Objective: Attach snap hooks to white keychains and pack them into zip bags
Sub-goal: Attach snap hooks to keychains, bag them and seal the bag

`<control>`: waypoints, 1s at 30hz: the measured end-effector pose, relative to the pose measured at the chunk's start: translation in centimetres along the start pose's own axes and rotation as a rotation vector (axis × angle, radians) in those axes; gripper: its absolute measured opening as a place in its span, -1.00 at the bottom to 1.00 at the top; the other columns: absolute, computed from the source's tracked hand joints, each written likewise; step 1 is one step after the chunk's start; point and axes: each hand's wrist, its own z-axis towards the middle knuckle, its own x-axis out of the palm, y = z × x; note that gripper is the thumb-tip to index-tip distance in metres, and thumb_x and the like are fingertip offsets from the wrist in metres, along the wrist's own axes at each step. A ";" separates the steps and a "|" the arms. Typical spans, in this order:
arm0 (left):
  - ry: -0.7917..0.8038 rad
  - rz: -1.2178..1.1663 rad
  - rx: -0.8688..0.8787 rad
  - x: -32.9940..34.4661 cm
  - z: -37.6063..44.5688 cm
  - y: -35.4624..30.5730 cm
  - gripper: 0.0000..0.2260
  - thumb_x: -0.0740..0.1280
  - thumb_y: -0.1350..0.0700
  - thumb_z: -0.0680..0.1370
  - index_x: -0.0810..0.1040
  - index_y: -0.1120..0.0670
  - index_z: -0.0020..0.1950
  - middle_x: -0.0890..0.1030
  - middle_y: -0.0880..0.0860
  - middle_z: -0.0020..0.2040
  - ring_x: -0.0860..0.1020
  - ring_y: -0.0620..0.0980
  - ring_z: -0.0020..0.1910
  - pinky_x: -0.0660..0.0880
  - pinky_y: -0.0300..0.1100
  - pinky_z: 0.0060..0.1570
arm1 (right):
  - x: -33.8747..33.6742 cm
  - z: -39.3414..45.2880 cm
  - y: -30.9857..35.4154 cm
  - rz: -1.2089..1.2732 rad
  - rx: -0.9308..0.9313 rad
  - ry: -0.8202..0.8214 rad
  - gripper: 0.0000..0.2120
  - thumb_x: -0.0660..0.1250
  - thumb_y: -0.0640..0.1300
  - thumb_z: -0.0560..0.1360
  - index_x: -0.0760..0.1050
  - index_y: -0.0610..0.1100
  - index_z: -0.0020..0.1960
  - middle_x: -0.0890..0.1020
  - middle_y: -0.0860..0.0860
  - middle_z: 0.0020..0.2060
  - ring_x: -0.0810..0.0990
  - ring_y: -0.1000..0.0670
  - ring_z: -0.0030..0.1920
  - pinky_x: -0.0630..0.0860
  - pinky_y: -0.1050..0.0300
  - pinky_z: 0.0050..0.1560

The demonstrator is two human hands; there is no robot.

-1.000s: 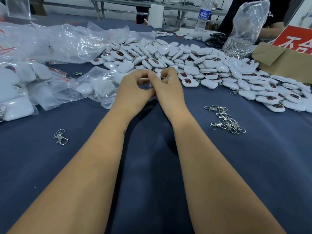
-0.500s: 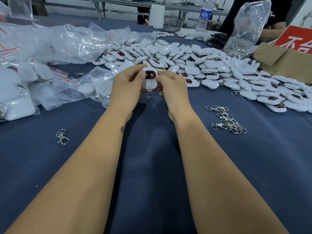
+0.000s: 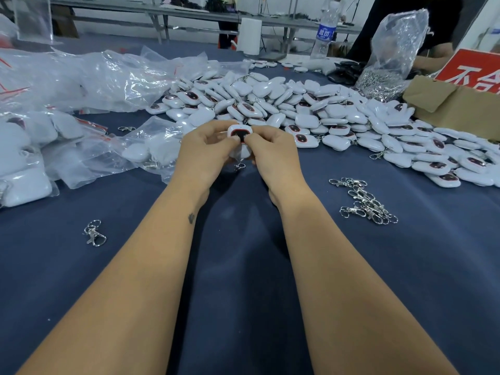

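Both hands meet at the middle of the blue table. My left hand (image 3: pixel 205 152) and my right hand (image 3: pixel 273 155) pinch one white keychain (image 3: pixel 240 132) with a dark red-rimmed face, held upright. A small metal snap hook (image 3: pixel 239 166) dangles beneath it between the hands. A big heap of white keychains (image 3: pixel 311 112) spreads behind and to the right. Loose snap hooks (image 3: pixel 365 201) lie in a small pile at the right. A single snap hook (image 3: pixel 93 232) lies at the left. Filled zip bags (image 3: pixel 146 150) sit just left of my left hand.
More filled and empty clear bags (image 3: pixel 67 82) pile up at the left. A clear sack of metal hooks (image 3: pixel 389 63), a cardboard box (image 3: pixel 454 104) with a red sign, a water bottle (image 3: pixel 324 31) and a white roll (image 3: pixel 250 36) stand at the back. Another person's arm shows at the far right.
The hands came slightly toward me and lifted a keychain from the pile edge; its dark face now stands upright between the fingertips, with the hook hanging below.
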 end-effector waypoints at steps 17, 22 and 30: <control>-0.030 -0.009 -0.059 -0.1 0.3 0.0 -0.84 0.34 0.28 0.56 0.67 0.07 0.00 0.67 -0.09 -0.33 0.60 -0.21 -0.35 0.48 -0.40 -0.34 | -0.3 -0.1 0.3 0.121 0.025 0.061 -0.86 0.32 -0.23 0.50 0.64 -0.07 -0.10 0.66 0.01 -0.23 0.57 0.10 -0.18 0.44 0.36 -0.26; -0.046 0.007 -0.039 -0.1 0.3 0.0 -0.84 0.34 0.28 0.56 0.66 0.08 0.00 0.67 -0.10 -0.35 0.58 -0.24 -0.41 0.44 -0.43 -0.38 | -0.3 -0.2 0.3 0.147 0.023 0.095 -0.82 0.31 -0.25 0.50 0.62 -0.03 -0.16 0.64 0.05 -0.30 0.56 0.12 -0.24 0.41 0.38 -0.29; -0.025 -0.049 -0.017 -0.1 0.1 0.0 -0.84 0.39 0.27 0.54 0.66 0.00 -0.05 0.71 -0.06 -0.23 0.66 -0.14 -0.24 0.56 -0.32 -0.19 | -0.1 -0.1 0.1 0.121 0.017 0.100 -0.77 0.33 -0.32 0.48 0.63 -0.15 0.09 0.70 -0.08 -0.17 0.67 -0.01 -0.11 0.59 0.19 -0.07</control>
